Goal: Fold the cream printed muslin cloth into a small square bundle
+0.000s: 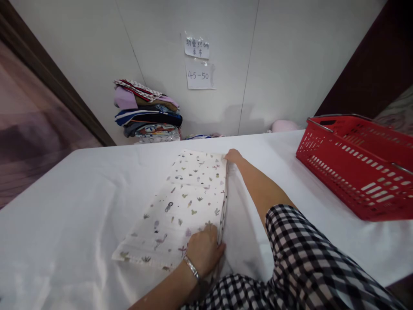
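Note:
A folded white cloth (183, 202) printed with small flamingos and plants lies on the white table (64, 206). My left hand (203, 249), with a silver bracelet at the wrist, pinches the cloth's near right corner. My right hand (232, 156) reaches far out and grips the far right corner of the same cloth. Both hands hold its right edge, which runs straight between them. My right arm wears a black-and-white checked sleeve.
A red plastic basket (358, 168) with metal handles stands at the table's right. A stack of folded clothes (146, 112) sits against the back wall on the left. Two paper notes (198, 62) are taped to the wall. A pink item (284, 125) lies behind the table.

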Motion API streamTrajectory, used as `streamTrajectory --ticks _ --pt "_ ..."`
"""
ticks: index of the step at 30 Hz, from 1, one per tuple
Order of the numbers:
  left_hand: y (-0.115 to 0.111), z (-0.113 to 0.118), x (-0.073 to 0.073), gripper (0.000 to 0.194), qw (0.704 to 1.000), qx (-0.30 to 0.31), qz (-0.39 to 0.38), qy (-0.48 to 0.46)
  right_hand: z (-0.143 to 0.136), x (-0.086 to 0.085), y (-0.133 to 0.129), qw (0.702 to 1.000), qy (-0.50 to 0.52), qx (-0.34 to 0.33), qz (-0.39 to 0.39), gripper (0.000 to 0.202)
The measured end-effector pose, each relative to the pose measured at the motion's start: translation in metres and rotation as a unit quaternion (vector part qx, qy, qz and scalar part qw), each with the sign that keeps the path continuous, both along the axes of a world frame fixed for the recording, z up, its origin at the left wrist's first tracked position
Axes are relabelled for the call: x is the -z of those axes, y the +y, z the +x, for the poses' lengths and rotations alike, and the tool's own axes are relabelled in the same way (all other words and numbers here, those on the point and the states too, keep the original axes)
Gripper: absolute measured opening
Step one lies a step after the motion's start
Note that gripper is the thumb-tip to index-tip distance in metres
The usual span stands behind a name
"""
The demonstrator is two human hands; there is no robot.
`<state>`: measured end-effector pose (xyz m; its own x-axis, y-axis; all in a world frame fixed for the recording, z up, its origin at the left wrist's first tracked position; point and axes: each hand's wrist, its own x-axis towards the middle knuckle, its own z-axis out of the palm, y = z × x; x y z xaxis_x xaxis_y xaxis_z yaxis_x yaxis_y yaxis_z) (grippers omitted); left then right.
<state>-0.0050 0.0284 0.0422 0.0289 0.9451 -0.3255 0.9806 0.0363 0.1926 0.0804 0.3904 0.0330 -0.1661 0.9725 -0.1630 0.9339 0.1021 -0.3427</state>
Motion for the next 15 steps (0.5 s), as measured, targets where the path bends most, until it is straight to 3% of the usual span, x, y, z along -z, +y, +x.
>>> streamTrajectory --ticks 6,15 --pt "0.002 -0.008 0.002 0.019 1.000 -0.010 0.006 -0.021 0.002 -0.005 -0.006 0.999 0.029 -0.030 0.028 0.022" --pt "0.000 -0.017 -0.005 0.018 0.996 -0.040 -0.010 -0.073 0.001 0.002 -0.003 0.997 0.075 -0.005 0.030 0.021"
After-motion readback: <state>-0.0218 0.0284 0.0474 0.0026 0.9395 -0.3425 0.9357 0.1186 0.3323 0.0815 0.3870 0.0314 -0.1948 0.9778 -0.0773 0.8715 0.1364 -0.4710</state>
